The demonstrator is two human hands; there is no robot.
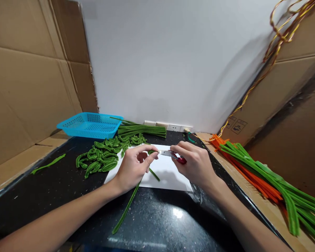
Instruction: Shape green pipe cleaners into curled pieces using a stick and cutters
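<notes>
My left hand [133, 166] is closed in a pinch on a green pipe cleaner [127, 210], whose fuzzy stems hang below the fingers. One stem reaches down over the black worktop, and a shorter piece points toward the white sheet. In my right hand [195, 162] is a pair of red-handled scissors [168, 153], the metal blades pointing left and meeting the left fingertips. Whether the blades touch the pipe cleaner is hidden by the fingers. Beneath both hands lies the white paper [165, 178]. Looped green pipe cleaner pieces [101, 159] are piled to its left.
A blue basket [105, 134] stands at the back left, beside a bundle of straight green pipe cleaners [141, 131]. Cardboard [31, 80] walls both sides. Orange strips [259, 185] and brighter green strips [267, 175] lie right. Sockets [174, 128] and twisted wire [248, 94] are behind.
</notes>
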